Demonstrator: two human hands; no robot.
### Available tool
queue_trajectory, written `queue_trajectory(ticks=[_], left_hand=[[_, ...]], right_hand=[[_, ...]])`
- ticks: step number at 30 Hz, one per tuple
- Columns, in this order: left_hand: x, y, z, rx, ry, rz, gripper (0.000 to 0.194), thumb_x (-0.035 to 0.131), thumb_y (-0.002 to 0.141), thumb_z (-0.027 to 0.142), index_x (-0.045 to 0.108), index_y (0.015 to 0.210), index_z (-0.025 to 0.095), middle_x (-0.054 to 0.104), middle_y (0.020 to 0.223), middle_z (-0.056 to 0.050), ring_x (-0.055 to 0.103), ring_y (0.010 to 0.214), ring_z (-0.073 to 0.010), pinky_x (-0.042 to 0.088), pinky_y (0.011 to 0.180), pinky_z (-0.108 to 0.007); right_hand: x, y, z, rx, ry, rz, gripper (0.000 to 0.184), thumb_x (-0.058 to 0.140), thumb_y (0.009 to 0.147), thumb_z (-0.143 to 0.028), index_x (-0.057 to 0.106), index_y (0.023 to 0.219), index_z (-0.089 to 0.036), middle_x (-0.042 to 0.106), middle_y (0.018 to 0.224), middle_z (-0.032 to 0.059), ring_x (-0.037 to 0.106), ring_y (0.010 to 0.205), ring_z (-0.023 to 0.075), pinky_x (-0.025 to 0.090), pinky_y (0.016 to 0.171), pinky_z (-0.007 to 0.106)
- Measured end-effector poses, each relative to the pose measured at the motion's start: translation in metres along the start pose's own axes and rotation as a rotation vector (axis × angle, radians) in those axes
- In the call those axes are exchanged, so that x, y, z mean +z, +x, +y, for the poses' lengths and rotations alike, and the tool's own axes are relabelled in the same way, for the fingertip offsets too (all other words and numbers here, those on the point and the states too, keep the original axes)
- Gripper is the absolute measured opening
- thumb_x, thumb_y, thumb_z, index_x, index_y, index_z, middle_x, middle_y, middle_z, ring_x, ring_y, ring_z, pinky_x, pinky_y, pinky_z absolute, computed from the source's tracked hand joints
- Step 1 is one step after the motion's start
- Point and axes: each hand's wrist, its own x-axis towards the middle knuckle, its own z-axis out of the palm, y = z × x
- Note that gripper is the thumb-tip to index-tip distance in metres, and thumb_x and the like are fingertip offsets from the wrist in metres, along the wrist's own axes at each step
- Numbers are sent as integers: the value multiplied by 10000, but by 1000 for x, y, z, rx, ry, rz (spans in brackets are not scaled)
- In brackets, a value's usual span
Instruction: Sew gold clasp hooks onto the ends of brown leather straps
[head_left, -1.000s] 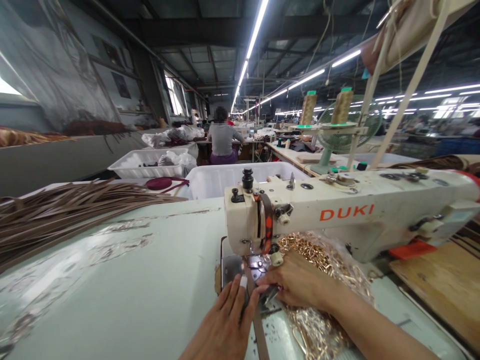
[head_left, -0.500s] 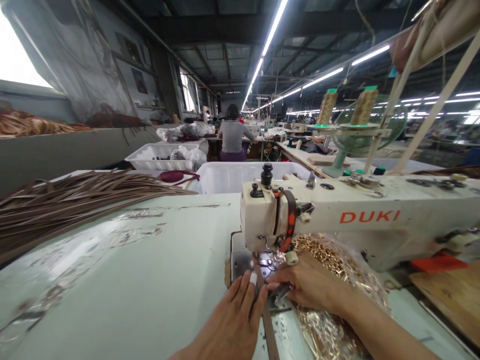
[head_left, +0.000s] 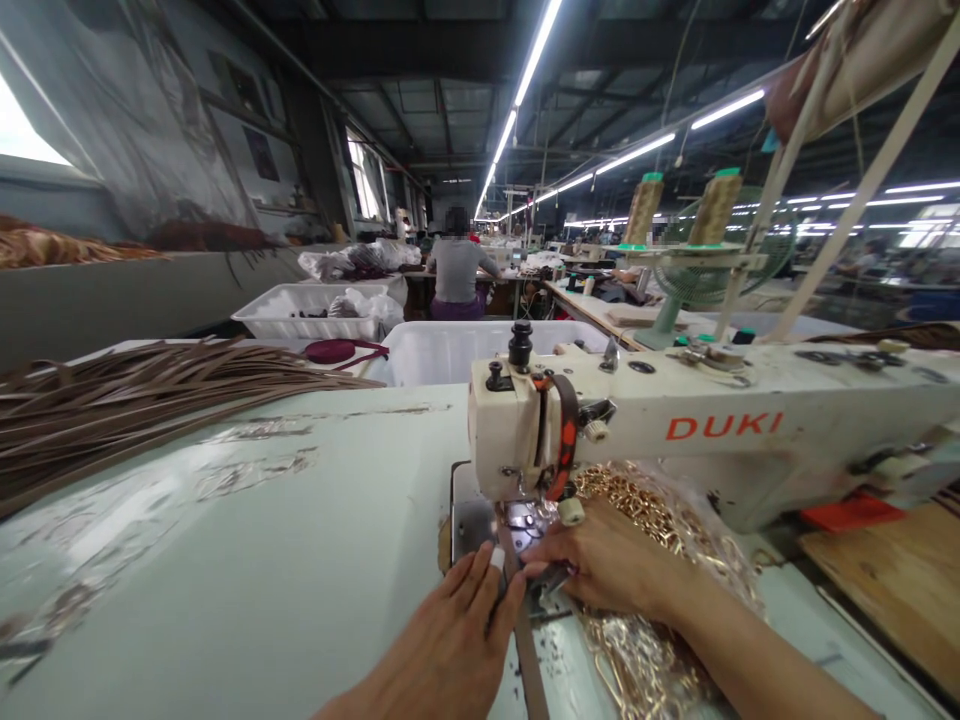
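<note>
A white DUKI sewing machine [head_left: 720,425] stands on the pale green table [head_left: 300,560]. A narrow brown strap [head_left: 527,660] runs from under its needle toward me. My left hand [head_left: 442,650] lies flat on the table just left of the strap, fingers stretched out toward the presser foot, one fingertip taped white. My right hand [head_left: 607,565] is curled on the strap's right side, fingers pressed on the strap and a small metal piece at the foot. It rests over a clear bag of gold metal rings [head_left: 645,600].
A heap of long brown straps [head_left: 127,400] lies at the table's left. White plastic bins [head_left: 457,355] stand behind the machine. Two thread cones [head_left: 679,210] and a green fan [head_left: 705,275] rise at the right. A wooden board [head_left: 892,580] sits far right. A person [head_left: 457,275] sits ahead, back turned.
Both hands keep their place at the needle. Only my head has shifted a little, so the whole scene slid slightly right, then back left.
</note>
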Motion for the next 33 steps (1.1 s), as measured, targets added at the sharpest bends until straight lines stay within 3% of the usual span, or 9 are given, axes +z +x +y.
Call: queue_trajectory(ticks=[3,7,10,12,17,21,28,33], left_hand=[[10,2,-5,19,18,59,629,480,825,86,310,1425,2,339,1420,-269,302,1324,-384,334,1064,-516],[46,11,-21,49,25,317,502,482,925,289,429,1370,62,518,1329,-207,459,1260,-344,407,1036,-482],[60,16,-31,121,-69,524,688,568,835,617,515,1290,103,640,1182,-173,564,1158,-339,450,1011,-450],[57,17,-34,158,-132,612,737,593,767,705,560,1232,134,683,1094,-143,620,1071,-327,490,968,-434],[31,11,-34,129,-226,583,466,628,834,555,633,1115,184,696,1066,-80,644,1014,-283,514,932,-412],[23,12,-39,145,-263,586,290,641,870,409,652,1060,191,696,1058,-54,643,992,-266,514,913,-397],[21,22,-55,234,-272,656,265,439,988,359,669,986,228,697,1044,-3,623,1038,-194,459,949,-316],[24,30,-72,200,-272,715,300,420,996,380,680,1016,232,698,1010,-22,642,950,-182,474,895,-308]], right_hand=[[1,0,1,-10,-11,31,206,469,936,-298,647,839,-264,711,804,-31,641,766,151,321,645,255],[2,0,2,-22,-19,43,153,504,898,-249,647,862,-288,705,788,-46,637,747,140,301,629,260],[2,0,2,-29,-33,63,182,477,924,-293,650,871,-302,702,773,-46,630,720,139,288,612,271],[3,0,2,-25,-39,63,210,462,934,-319,653,849,-293,701,762,-41,630,712,141,287,605,272],[3,-1,2,-24,-40,61,177,491,910,-300,657,848,-285,708,777,-38,637,735,145,302,608,262],[4,-1,2,-22,-47,76,219,474,926,-340,657,827,-271,709,784,-23,633,739,150,314,614,262],[6,1,1,-3,-31,85,240,468,931,-326,667,820,-252,713,814,-13,629,764,151,350,659,254],[4,1,1,-4,-11,91,206,487,918,-299,683,864,-269,715,837,-10,630,786,153,365,674,250]])
